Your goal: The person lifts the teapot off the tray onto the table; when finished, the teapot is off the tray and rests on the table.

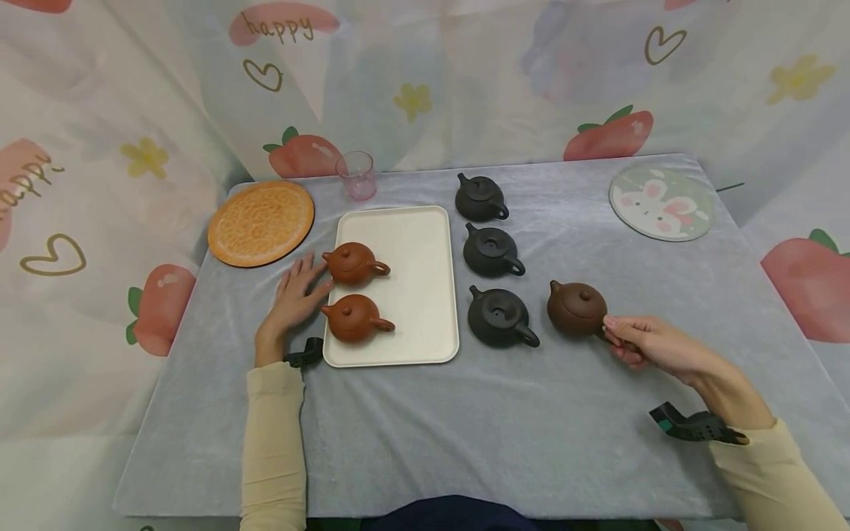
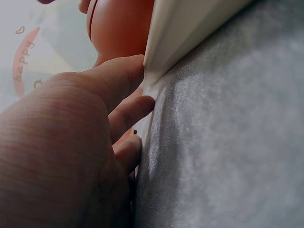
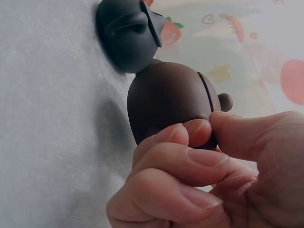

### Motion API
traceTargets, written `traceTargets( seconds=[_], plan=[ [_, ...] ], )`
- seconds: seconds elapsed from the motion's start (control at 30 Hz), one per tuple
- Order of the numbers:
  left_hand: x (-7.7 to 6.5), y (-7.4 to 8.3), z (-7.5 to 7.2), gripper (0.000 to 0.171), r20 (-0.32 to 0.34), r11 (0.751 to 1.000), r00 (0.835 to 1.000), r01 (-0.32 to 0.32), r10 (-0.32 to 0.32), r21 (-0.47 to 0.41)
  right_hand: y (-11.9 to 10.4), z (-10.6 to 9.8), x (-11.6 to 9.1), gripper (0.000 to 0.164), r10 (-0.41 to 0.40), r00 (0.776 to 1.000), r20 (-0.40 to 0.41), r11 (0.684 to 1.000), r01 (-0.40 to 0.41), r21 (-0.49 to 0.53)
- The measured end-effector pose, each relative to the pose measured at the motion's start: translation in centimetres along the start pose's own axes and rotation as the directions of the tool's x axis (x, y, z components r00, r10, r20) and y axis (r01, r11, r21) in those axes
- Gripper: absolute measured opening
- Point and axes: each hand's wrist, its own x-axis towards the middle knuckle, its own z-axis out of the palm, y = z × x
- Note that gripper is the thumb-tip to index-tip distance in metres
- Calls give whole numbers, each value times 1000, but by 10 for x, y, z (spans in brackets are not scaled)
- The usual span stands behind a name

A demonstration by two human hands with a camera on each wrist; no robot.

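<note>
Teapot [image 1: 576, 308] pinched by its handle, right of centre

It sits right of the middle of the head view, beside the lowest black pot [image 1: 502, 317]. The right hand [image 1: 654, 346] grips it, thumb and fingers closed on the handle, which they mostly hide. In the right wrist view its shadow falls apart from the body, so it seems to hang just above the cloth [image 1: 518, 420].

The dull brown surface looks like fired clay: rigid, probably modest in weight, apt to chip at the spout [image 1: 554, 285] or rim. A matte skin should resist slipping, though the rounded belly offers little to pinch. The handle is the natural hold; since weight lies off to one side, the spout may dip unless the pinch is firm. The lid looks like a separate piece that tipping could shed, so its knob [image 3: 225, 102] is better steadied than lifted by.

At left of centre, the left hand [image 1: 294, 299] holds nothing, fingers extended, thumb touching the edge of the tray [image 1: 425, 287] near the orange pots [image 1: 353, 318]
</note>
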Motion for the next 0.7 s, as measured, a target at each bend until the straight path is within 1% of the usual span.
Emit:
traceTargets(
  seconds=[0.4,0.5,0.7],
  plan=[
    [-2,1,0,66,-5,1000,1000,2,-2,-9,-6,-3,10,49,26,999,-24,1000,-26,-12],
    [-3,3,0,66,-3,1000,1000,2,-2,-11,-8,-3,12,49,22,999,-29,1000,-22,-10],
    [-2,3,-1,66,-3,1000,1000,2,-2,2,-9,-5,16,48,27,999,-41,1000,-27,-3]
  ],
)
